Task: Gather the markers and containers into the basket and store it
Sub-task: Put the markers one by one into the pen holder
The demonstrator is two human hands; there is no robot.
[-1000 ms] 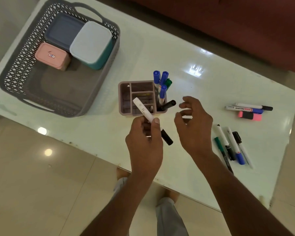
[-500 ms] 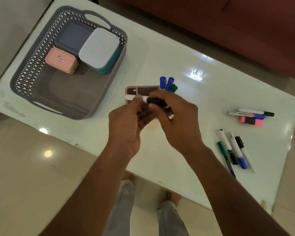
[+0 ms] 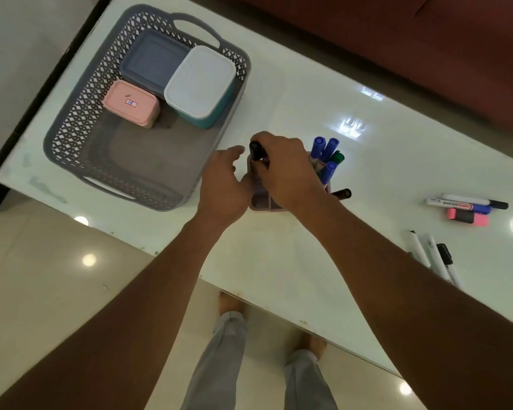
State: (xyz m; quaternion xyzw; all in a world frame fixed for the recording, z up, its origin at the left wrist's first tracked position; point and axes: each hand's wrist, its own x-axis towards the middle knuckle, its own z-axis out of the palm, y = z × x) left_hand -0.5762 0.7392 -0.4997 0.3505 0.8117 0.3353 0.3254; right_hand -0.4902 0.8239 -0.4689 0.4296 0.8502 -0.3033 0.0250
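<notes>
A grey lattice basket (image 3: pixel 71 134) stands on the left of the white table and holds a pink box (image 3: pixel 131 103), a blue-grey box (image 3: pixel 150 59) and a white-lidded teal box (image 3: pixel 200 84). Right of it stands a mauve pen holder (image 3: pixel 259 202) with blue and green markers (image 3: pixel 326 156) upright in it. My right hand (image 3: pixel 288 173) grips a black-capped marker (image 3: pixel 256 150), cap up, over the holder's left compartments. My left hand (image 3: pixel 222 184) rests against the holder's left side with relaxed fingers. Loose markers lie at the right (image 3: pixel 468 204) and beside my right forearm (image 3: pixel 436 258).
A black-capped marker (image 3: pixel 341 193) sticks out at the holder's right side. A dark red sofa (image 3: pixel 397 39) runs along the table's far edge. The table's near edge (image 3: pixel 249 300) crosses above my feet on the tiled floor.
The marker went from my left hand to my right hand, which turned it cap up and lowered it over the holder. My left hand let go and moved to the holder's side.
</notes>
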